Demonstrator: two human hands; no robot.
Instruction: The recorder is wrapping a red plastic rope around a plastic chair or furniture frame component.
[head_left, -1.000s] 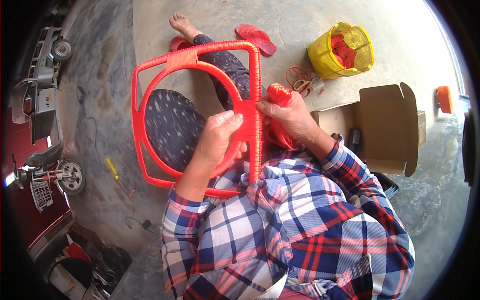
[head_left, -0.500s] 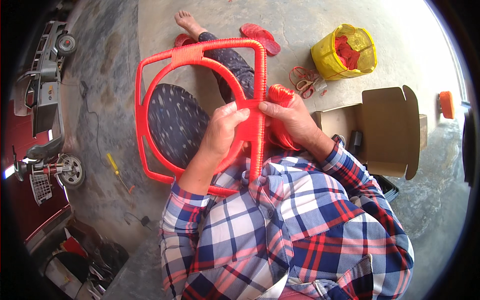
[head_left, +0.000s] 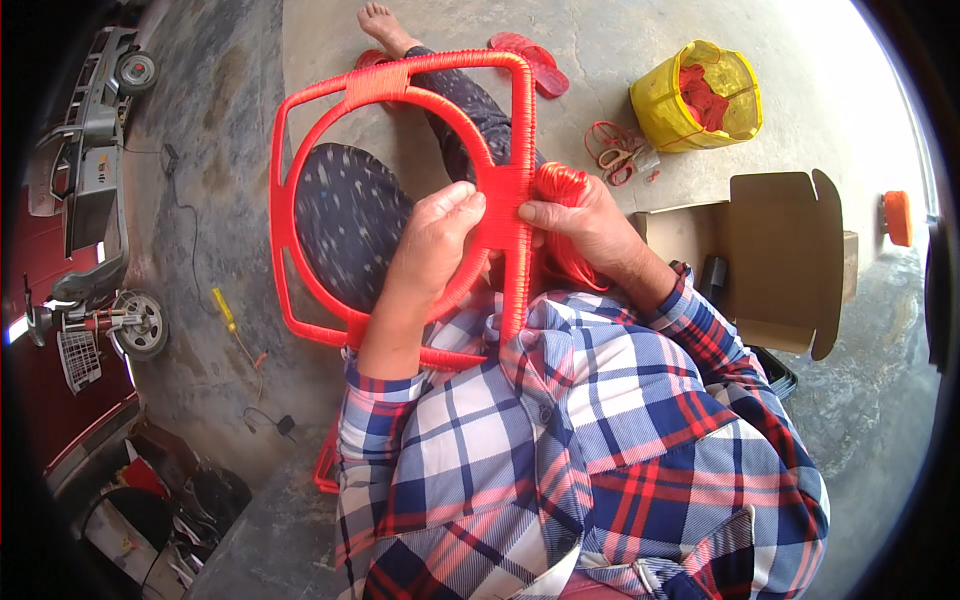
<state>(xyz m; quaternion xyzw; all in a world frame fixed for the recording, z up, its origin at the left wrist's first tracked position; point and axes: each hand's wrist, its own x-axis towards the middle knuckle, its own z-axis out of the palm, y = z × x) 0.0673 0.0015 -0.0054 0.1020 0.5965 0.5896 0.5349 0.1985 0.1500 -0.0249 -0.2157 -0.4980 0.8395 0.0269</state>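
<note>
A rectangular frame with a ring inside it, a cord-wrapped frame (head_left: 505, 215), rests tilted over my lap, wound in shiny red cord. My left hand (head_left: 435, 235) is closed beside the inner edge of the ring's right side, thumb pressed to the curled fingers; what they pinch is hidden. On the other side of the right bar, my right hand (head_left: 590, 225) grips a hank of red cord (head_left: 562, 183). Its thumb lies against the wrapped bar, and its fingers are partly hidden behind. The loose cord hangs below that hand.
A yellow basket (head_left: 650, 110) with red material stands at far right, near scissors (head_left: 618, 160) on the floor. Beside my right arm is an open cardboard box (head_left: 785, 255). Red slippers (head_left: 530, 60) lie ahead. A yellow-handled tool (head_left: 223, 310) and a toy-like vehicle (head_left: 100, 170) are leftward.
My left thumb has slid off the wrapped joint, leftward to the ring's inner edge. The frame sits slightly higher in view. My right hand keeps hold of the hank.
</note>
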